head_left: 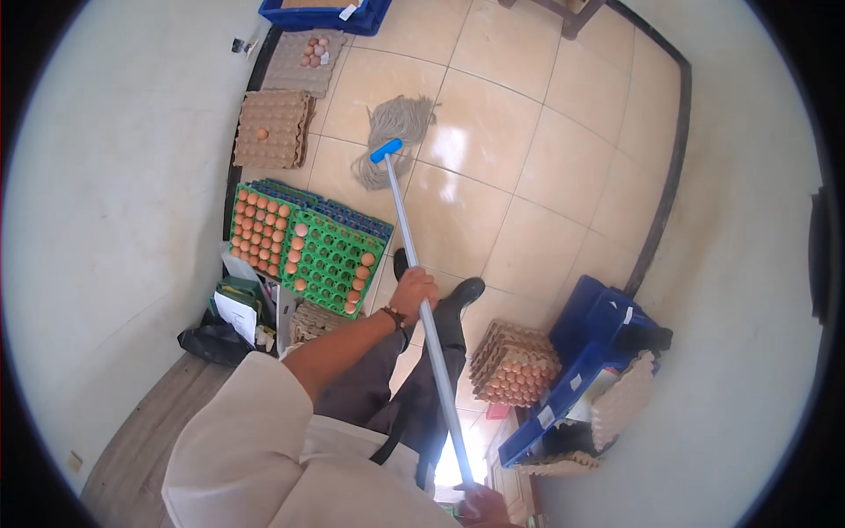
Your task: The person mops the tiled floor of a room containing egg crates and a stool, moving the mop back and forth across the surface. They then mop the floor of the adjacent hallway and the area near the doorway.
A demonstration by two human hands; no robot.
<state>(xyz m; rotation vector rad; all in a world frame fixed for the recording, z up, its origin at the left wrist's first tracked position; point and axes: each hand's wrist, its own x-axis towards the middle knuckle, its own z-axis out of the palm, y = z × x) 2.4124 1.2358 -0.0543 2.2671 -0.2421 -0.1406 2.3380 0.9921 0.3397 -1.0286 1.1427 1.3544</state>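
Note:
A string mop lies with its grey strands [400, 121] spread on the tiled floor, below a blue clamp [385, 151]. From the clamp its long metal handle [407, 224] slants back toward my body. Partway along the handle, my left hand [414, 295] is closed around it, with a bracelet at the wrist. My right hand [484, 505] grips near the handle's far end, low in the view and partly cut off by the frame edge. My dark boots [466, 293] stand on the tiles just behind the mop.
Along the left wall are green egg trays [330, 255] partly filled with brown eggs, and cardboard trays [273, 132]. A blue crate [326, 18] sits at the far left. On the right stand stacked trays of eggs [515, 361] and blue crates [581, 339]. Wooden furniture legs [576, 19] show at the top.

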